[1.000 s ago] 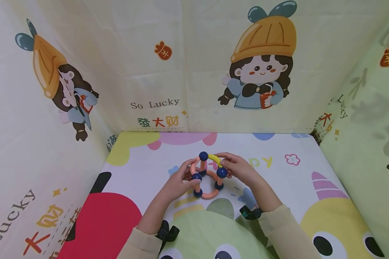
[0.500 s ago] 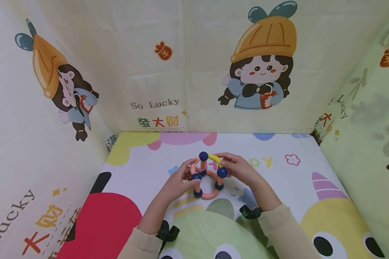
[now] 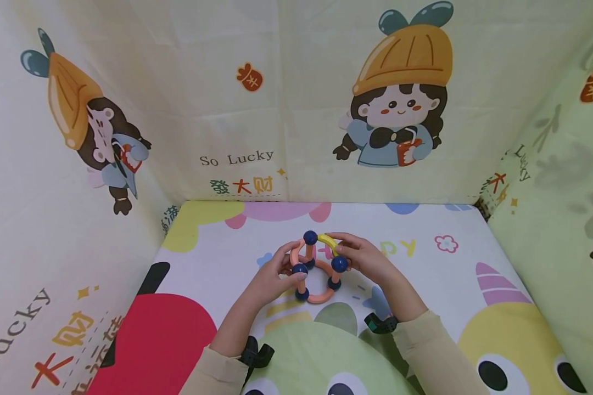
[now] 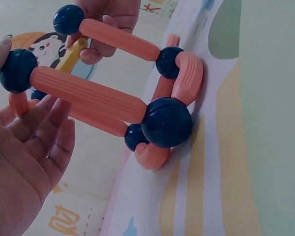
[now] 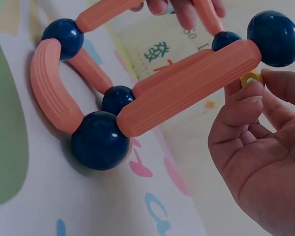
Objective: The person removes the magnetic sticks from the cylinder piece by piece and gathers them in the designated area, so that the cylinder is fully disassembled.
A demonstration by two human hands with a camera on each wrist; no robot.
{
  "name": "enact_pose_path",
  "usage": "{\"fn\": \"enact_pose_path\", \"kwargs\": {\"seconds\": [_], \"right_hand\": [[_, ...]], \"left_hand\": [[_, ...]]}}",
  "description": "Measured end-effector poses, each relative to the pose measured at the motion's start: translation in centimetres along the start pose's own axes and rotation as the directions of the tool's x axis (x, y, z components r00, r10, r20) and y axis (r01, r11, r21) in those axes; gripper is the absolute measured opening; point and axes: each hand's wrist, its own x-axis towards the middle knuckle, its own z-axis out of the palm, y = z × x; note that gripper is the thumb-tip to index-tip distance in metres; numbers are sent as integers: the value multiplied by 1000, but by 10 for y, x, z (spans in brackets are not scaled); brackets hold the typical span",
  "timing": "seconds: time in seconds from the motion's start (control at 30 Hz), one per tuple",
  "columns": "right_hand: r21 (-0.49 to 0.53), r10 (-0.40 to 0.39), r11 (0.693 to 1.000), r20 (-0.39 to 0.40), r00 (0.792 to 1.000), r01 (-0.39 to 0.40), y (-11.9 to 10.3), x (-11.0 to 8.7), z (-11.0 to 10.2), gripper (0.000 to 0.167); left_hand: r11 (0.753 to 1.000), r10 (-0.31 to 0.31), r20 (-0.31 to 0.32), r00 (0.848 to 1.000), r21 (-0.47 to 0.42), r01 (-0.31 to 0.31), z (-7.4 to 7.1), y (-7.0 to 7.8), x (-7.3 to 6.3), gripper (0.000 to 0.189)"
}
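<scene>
A frame of orange rods (image 3: 318,298) and dark blue balls (image 3: 339,264) stands on the printed mat (image 3: 212,247). A yellow curved rod (image 3: 328,242) spans two top balls. My right hand (image 3: 341,246) pinches this yellow rod; the right wrist view shows its end (image 5: 251,78) between thumb and fingers. My left hand (image 3: 290,264) holds the frame's left side, its thumb on a top ball (image 4: 17,70) and its fingers curled behind an orange rod (image 4: 88,93). The lower balls (image 5: 98,140) rest on the mat.
Cartoon-printed cloth walls (image 3: 326,99) close in the mat at the back, the left (image 3: 54,192) and the right (image 3: 563,181). Black wrist straps (image 3: 381,325) show at both cream sleeves. Nothing else lies on the mat.
</scene>
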Motion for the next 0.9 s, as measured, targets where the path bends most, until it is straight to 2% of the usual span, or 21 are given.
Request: {"fn": "enact_pose_path", "kwargs": {"seconds": [0.3, 0.67, 0.9], "right_hand": [[13, 38, 999, -14, 999, -38, 7, 8, 0, 39], [-68, 57, 996, -50, 997, -60, 13, 14, 0, 36], [-167, 42, 984, -146, 988, -66, 4, 4, -2, 36]], "left_hand": [[1000, 9, -9, 1000, 17, -8, 1, -2, 0, 72], [1000, 26, -3, 1000, 10, -26, 3, -2, 0, 72], [1000, 14, -17, 1000, 28, -14, 3, -3, 0, 72]]}}
